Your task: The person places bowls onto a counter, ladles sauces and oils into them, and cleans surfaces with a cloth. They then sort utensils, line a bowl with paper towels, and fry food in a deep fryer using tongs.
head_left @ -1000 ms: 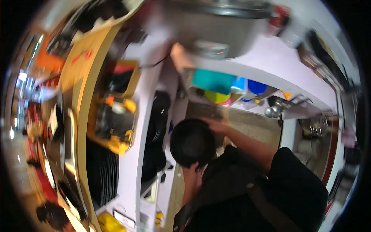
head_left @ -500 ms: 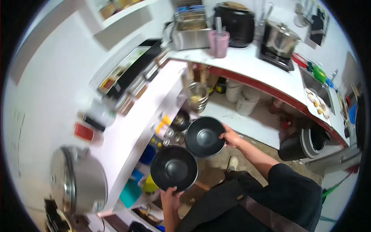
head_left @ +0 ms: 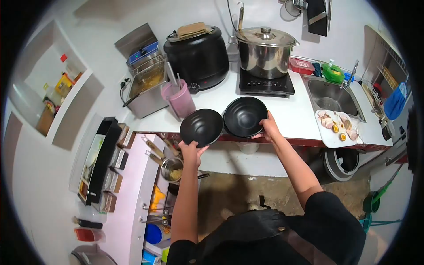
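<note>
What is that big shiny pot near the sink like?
The pot is round and wide, with bright, reflective sides that look like stainless steel. Its lid is on, topped by a round knob, so the contents are hidden. Small handles jut from both sides. It stands upright on a flat black cooktop on the white counter; neither the left hand nor the right hand touches it.
</note>
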{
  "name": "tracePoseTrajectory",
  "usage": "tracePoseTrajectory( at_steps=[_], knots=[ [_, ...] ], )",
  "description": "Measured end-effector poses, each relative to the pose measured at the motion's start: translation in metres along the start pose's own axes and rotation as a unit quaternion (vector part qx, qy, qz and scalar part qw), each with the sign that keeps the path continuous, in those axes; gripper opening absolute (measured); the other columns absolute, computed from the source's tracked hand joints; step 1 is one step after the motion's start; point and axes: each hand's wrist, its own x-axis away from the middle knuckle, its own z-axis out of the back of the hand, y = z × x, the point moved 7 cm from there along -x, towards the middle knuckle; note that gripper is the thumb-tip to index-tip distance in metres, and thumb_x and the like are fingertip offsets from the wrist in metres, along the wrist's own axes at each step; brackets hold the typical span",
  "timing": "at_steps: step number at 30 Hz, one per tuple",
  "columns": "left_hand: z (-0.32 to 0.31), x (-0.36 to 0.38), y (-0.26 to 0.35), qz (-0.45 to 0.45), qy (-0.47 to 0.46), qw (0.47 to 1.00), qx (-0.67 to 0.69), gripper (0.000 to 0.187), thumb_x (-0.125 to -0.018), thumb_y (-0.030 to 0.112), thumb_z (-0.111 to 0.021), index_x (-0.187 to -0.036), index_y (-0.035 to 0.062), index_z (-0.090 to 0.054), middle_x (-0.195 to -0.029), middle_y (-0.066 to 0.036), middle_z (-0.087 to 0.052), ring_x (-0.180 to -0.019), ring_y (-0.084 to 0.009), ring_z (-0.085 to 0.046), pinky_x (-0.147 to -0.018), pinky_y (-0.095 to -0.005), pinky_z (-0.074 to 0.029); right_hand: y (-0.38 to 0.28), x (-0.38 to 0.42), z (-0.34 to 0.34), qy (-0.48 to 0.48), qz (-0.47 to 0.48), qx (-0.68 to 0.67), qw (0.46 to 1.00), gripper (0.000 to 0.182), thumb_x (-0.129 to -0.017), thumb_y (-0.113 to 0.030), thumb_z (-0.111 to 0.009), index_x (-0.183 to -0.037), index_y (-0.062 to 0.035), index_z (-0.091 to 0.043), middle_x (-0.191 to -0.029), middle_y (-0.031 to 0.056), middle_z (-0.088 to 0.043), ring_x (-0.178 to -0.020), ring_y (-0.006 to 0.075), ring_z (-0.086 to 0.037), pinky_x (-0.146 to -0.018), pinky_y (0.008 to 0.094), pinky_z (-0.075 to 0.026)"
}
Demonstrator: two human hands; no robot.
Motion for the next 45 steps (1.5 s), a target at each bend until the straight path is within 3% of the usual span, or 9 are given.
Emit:
tracePoseTrajectory(
  at_steps=[6, 10, 17, 23, 26, 29, 33, 37, 45],
  knots=[
    [-0.032, -0.065, -0.021, 0.042, 0.016, 0.999, 0.022, 0.053, -0.075, -0.010, -0.041, -0.121, 0.0025, -0.019, -0.122, -0.024, -0.032, -0.099, -0.0453, -0.051, -0.078, -0.0518, -0.055, 0.002, -0.032, 0.010, 0.039, 0.004, -0.059, 0.997, 0.066, -0.069, 0.007, -0.034, -0.130, -0.0187, -0.033, -0.117, 0.0180, -0.043, -0.091, 0.0420, -0.055, -0.048, 0.0568, -0.055],
    [-0.045, -0.084, -0.023, 0.039, 0.021, 0.998, 0.038, 0.056, -0.075, -0.009, -0.043, -0.125, 0.0000, -0.019, -0.123, -0.024, -0.032, -0.103, -0.0420, -0.049, -0.083, -0.0512, -0.053, -0.015, -0.020, -0.001, 0.103, -0.061, 0.000, 0.993, 0.039, -0.093, -0.013, -0.038, -0.132, -0.0176, -0.036, -0.116, 0.0155, -0.050, -0.090, 0.0340, -0.058, -0.053, 0.0525, -0.055],
    [-0.061, -0.087, -0.027, 0.107, -0.044, 0.989, 0.094, 0.063, -0.080, 0.010, -0.056, -0.130, 0.0147, -0.017, -0.130, -0.016, -0.028, -0.112, -0.0407, -0.043, -0.089, -0.0552, -0.047, -0.020, -0.055, 0.019, 0.204, 0.136, 0.024, 0.969, 0.031, -0.094, -0.019, -0.045, -0.106, 0.0069, -0.058, -0.092, 0.0117, -0.064, -0.077, 0.0151, -0.058, -0.075, 0.0252, -0.044],
    [-0.041, -0.051, -0.035, 0.131, -0.092, 0.985, 0.071, 0.063, -0.088, 0.024, -0.052, -0.136, 0.0213, -0.011, -0.135, -0.014, -0.026, -0.118, -0.0372, -0.040, -0.090, -0.0554, -0.044, -0.059, -0.058, 0.033, 0.205, 0.195, 0.110, 0.953, 0.029, -0.089, -0.022, -0.054, -0.101, 0.0036, -0.061, -0.093, 0.0057, -0.063, -0.084, 0.0132, -0.056, -0.078, 0.0259, -0.043],
    [-0.027, -0.034, -0.041, 0.177, -0.041, 0.983, 0.036, 0.057, -0.089, 0.022, -0.051, -0.135, 0.0174, -0.017, -0.126, -0.011, -0.037, -0.110, -0.0318, -0.046, -0.086, -0.0496, -0.048, -0.067, -0.076, 0.099, 0.175, 0.162, -0.015, 0.971, 0.041, -0.084, -0.028, -0.059, -0.114, -0.0011, -0.055, -0.113, 0.0117, -0.058, -0.103, 0.0233, -0.055, -0.093, 0.0372, -0.041],
    [-0.013, -0.009, -0.033, 0.135, -0.039, 0.990, 0.019, 0.044, -0.090, 0.024, -0.052, -0.128, 0.0130, -0.032, -0.119, -0.009, -0.043, -0.105, -0.0245, -0.050, -0.082, -0.0443, -0.051, -0.087, -0.054, 0.131, 0.100, 0.058, -0.149, 0.982, 0.057, -0.081, -0.039, -0.060, -0.122, -0.0025, -0.048, -0.120, 0.0150, -0.052, -0.109, 0.0303, -0.052, -0.096, 0.0445, -0.040],
    [0.013, -0.002, 0.003, 0.076, -0.011, 0.996, -0.040, 0.034, -0.089, 0.023, -0.053, -0.120, 0.0097, -0.043, -0.109, -0.008, -0.050, -0.102, -0.0214, -0.052, -0.081, -0.0417, -0.052, -0.093, -0.040, 0.254, 0.321, 0.150, -0.003, 0.935, 0.053, -0.086, -0.039, -0.054, -0.123, -0.0013, -0.047, -0.123, 0.0172, -0.050, -0.109, 0.0310, -0.052, -0.090, 0.0460, -0.045],
    [0.044, 0.002, 0.100, -0.126, 0.062, 0.985, -0.101, 0.024, -0.088, 0.013, -0.052, -0.111, 0.0093, -0.052, -0.098, -0.001, -0.055, -0.090, -0.0120, -0.055, -0.071, -0.0317, -0.053, -0.087, -0.052, 0.276, 0.316, 0.123, 0.017, 0.941, 0.054, -0.087, -0.039, -0.053, -0.124, -0.0004, -0.046, -0.122, 0.0171, -0.051, -0.109, 0.0301, -0.053, -0.089, 0.0439, -0.045],
    [0.038, -0.016, 0.332, -0.356, 0.213, 0.813, -0.408, 0.022, -0.085, 0.012, -0.054, -0.105, 0.0031, -0.057, -0.083, -0.003, -0.060, -0.066, -0.0093, -0.055, -0.058, -0.0239, -0.047, -0.028, -0.064, 0.302, 0.260, 0.026, 0.009, 0.965, 0.055, -0.088, -0.039, -0.053, -0.124, 0.0013, -0.046, -0.120, 0.0170, -0.053, -0.107, 0.0283, -0.054, -0.089, 0.0397, -0.045]
  ],
)
